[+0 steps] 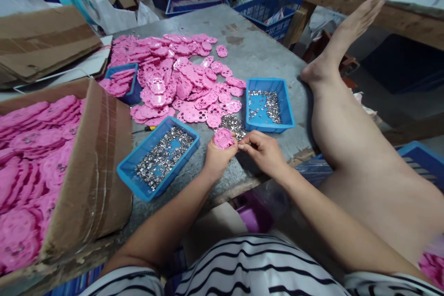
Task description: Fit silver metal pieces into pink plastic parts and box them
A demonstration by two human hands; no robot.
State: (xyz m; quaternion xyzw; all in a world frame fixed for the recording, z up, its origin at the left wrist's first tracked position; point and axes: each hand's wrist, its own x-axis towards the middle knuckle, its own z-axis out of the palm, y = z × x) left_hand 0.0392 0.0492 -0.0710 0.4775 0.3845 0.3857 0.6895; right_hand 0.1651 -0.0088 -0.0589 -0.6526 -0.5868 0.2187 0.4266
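My left hand (218, 159) is closed around a pink plastic piece (222, 138), held up near the table's front edge. Against the piece's right side, my right hand (262, 150) pinches with thumb and forefinger; whatever is between those fingertips is too small to make out. Behind the hands lies a loose heap of small metal parts (233, 124). More such parts fill a blue tray (125, 178) at the left and are scattered in another blue tray (289, 115) at the right. A large pile of pink plastic pieces (187, 81) spreads over the table beyond.
An open cardboard box (100, 162) full of pink pieces stands at the left. A small blue bin (135, 88) with pink pieces sits behind it. Another person's bare leg (347, 125) extends along the table's right side. Blue crates (274, 9) stand past the far edge.
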